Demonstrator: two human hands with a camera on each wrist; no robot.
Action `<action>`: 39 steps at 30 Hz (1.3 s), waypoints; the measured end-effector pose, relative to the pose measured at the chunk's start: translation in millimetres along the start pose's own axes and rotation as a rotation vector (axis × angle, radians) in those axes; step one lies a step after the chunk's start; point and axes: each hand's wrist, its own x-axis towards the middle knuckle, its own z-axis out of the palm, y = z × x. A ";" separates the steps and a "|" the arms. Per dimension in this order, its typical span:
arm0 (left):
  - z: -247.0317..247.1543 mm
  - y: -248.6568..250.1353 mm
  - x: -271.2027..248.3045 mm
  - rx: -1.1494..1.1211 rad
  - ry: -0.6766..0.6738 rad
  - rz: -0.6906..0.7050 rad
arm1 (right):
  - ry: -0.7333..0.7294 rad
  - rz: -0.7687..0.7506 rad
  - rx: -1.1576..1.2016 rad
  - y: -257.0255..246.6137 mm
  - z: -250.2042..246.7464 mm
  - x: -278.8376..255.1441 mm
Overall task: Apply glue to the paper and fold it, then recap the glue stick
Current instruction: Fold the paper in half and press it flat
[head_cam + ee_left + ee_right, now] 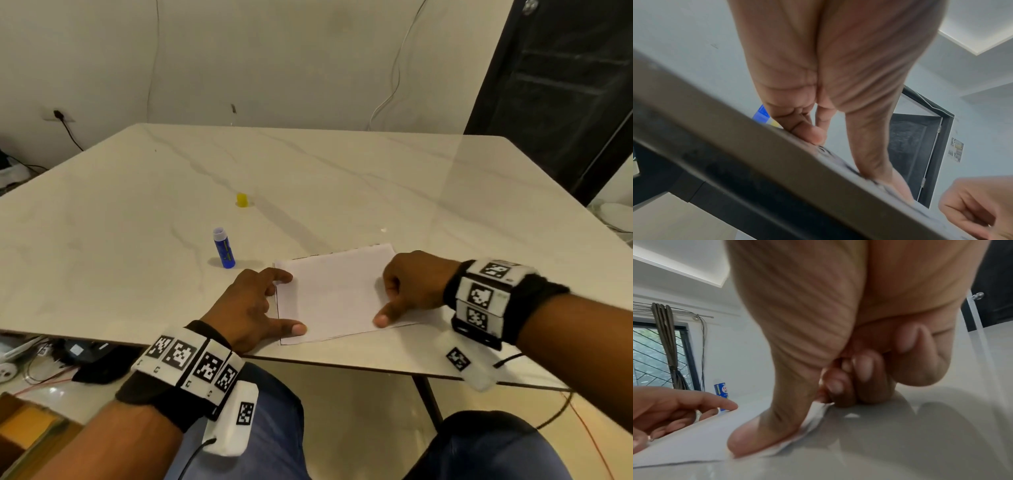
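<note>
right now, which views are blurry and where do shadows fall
Head view: sharp, evenly lit, soft shadow left of the glue stick. Left wrist view: left hand and near table edge blurred. Right wrist view: right hand soft, its dark shadow on the table beside the paper.

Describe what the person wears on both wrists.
Left cuff and right cuff: black fabric, ringed with white blocks bearing black square fiducial markers. White rounded left pod and right pod, one marker each, trailing thin black cables. No sleeves.
</note>
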 end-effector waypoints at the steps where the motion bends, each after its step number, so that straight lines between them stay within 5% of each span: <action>1: -0.5 -0.4 0.2 -0.003 0.001 -0.007 | -0.009 0.033 0.006 14.2 -1.9 -4.3; 10: -10.4 7.5 -2.7 -0.016 -0.064 -0.097 | -0.051 0.038 0.046 36.4 -11.0 -11.7; 14: -9.8 9.9 -2.7 -0.055 -0.057 -0.135 | 0.124 -0.153 0.117 -17.8 -22.9 -3.7; 20: -12.5 6.3 -1.0 -0.060 -0.080 -0.122 | 0.039 -0.293 0.150 -97.0 -1.6 45.1; 32: -13.2 -2.6 5.3 -0.071 -0.143 -0.077 | 0.192 -0.045 -0.001 -115.4 -21.9 126.6; 39: -13.8 -7.8 4.7 -0.092 -0.134 -0.018 | 0.114 -0.059 -0.003 -110.1 -31.2 131.5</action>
